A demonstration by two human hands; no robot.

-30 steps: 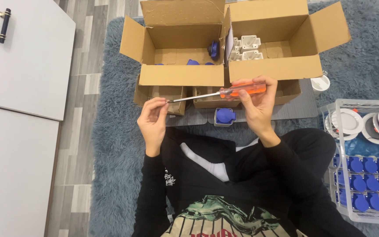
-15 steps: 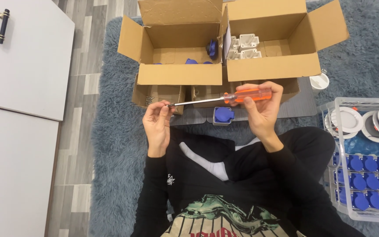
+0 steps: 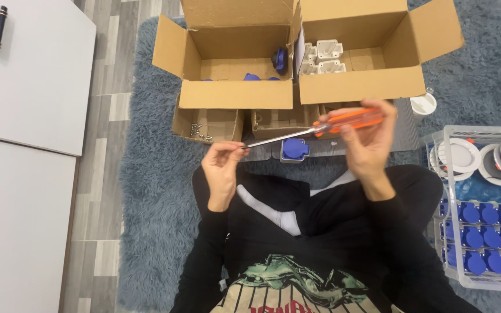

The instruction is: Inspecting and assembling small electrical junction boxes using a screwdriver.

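At frame centre I see my right hand (image 3: 366, 139) gripping an orange-handled screwdriver (image 3: 320, 128) while my left hand (image 3: 222, 165) pinches something tiny at its tip, likely seating a screw, so next I need steady alignment toward the blue socket (image 3: 294, 149) below.

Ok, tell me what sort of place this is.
Probably a home room used as a makeshift assembly spot: the person sits on a shaggy blue-grey rug over wood-look flooring, with open cardboard boxes and a clear bin of blue parts.
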